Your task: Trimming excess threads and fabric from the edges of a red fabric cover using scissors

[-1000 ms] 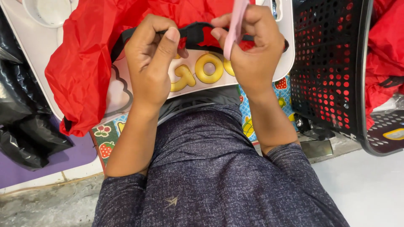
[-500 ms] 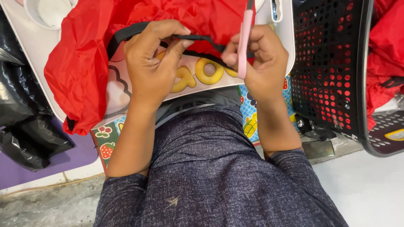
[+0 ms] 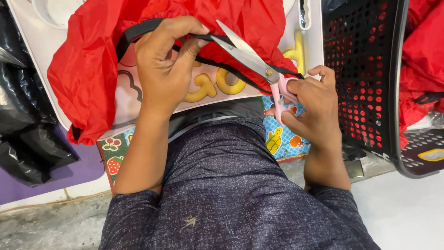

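Note:
A red fabric piece [image 3: 88, 69] with a black strap [image 3: 138, 30] lies on a small white table [image 3: 134, 97] with yellow raised shapes. My left hand [image 3: 166, 65] pinches the black strap against the fabric. My right hand [image 3: 314, 106] grips pink-handled scissors [image 3: 259, 60], whose silver blades stand apart and point up-left across the strap toward my left fingers.
A black perforated plastic basket [image 3: 360, 78] holding more red fabric [image 3: 425, 51] stands at the right. Black plastic bags [image 3: 23, 139] lie at the left on a purple surface. A patterned mat [image 3: 282, 139] shows beneath the table, and pale floor is at the lower right.
My right hand has dropped lower and to the right, swinging the scissors from upright to slanted with the blades spread at the strap. My left hand has kept its hold on the strap.

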